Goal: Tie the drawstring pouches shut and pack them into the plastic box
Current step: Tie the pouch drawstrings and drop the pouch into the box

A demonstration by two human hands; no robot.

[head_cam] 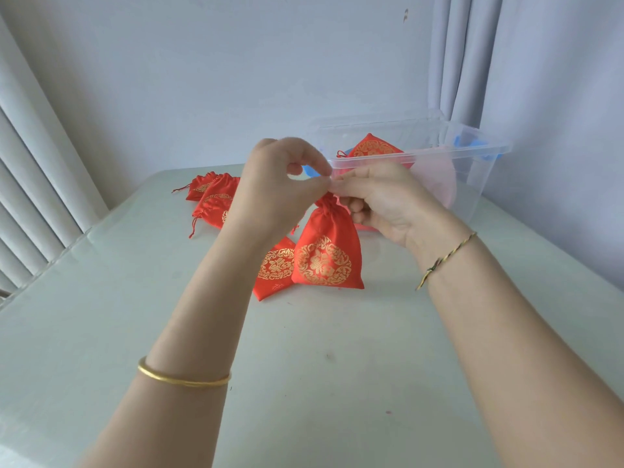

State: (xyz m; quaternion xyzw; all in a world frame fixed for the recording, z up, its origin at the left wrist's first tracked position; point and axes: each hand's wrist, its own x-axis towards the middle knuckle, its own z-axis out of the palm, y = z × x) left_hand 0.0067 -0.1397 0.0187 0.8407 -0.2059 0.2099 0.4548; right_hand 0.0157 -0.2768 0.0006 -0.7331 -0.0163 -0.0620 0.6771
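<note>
A red pouch with a gold emblem hangs upright above the table, its neck gathered tight. My left hand and my right hand meet just above that neck, fingertips pinching its drawstring. A second red pouch lies flat on the table behind and left of the held one. Two more red pouches lie further back on the left. The clear plastic box stands at the back right, with one red pouch leaning inside it.
The pale table runs up to a white wall. Vertical blinds hang on the left and a curtain on the right behind the box. Blue handle parts show on the box.
</note>
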